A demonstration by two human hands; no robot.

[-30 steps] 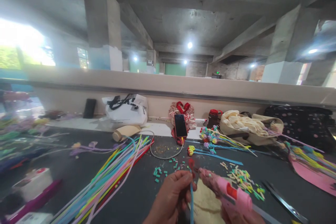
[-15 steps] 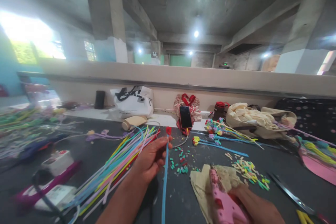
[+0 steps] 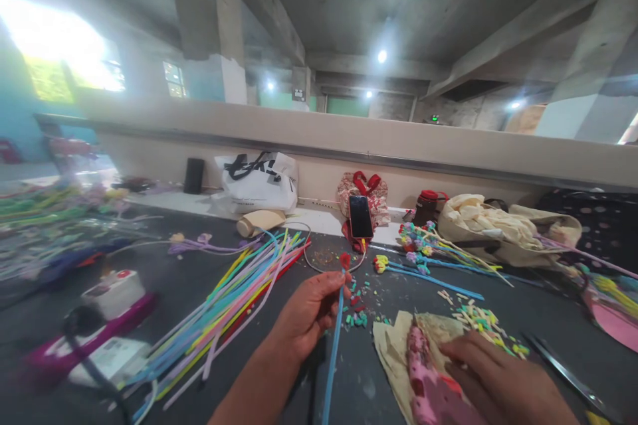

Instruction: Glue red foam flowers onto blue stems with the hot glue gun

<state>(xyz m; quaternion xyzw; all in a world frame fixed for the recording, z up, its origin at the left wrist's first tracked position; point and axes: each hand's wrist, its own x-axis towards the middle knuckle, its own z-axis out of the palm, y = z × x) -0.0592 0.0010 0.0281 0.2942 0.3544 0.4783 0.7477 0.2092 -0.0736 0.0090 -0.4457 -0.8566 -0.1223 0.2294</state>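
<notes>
My left hand [image 3: 314, 312] pinches a blue pipe cleaner [image 3: 333, 352] just below its small red tip [image 3: 345, 260]; the stem hangs down toward me. My right hand [image 3: 498, 372] reaches over the right side of a pink hot glue gun [image 3: 423, 372], fingers stretched out and not wrapped around it. Under the gun lies a crumpled tan cloth or paper [image 3: 391, 352]. Small green and red cut pieces [image 3: 356, 319] are scattered beyond my left hand. Past my right hand sits a pile of yellow, cream and green pieces [image 3: 486, 322].
Left of my arm lies a bundle of coloured pipe cleaners [image 3: 234, 312], with a power strip [image 3: 100, 339] beyond it. Scissors [image 3: 563, 368] rest at right. Finished-looking stems [image 3: 423, 282] with yellow and red heads lie near a propped phone [image 3: 360, 218]. Bags [image 3: 259, 182] line the partition.
My right hand has loosened from the glue gun's handle and its fingers have straightened. My left hand, with the blue pipe cleaner, appears farther right; the whole view has shifted slightly.
</notes>
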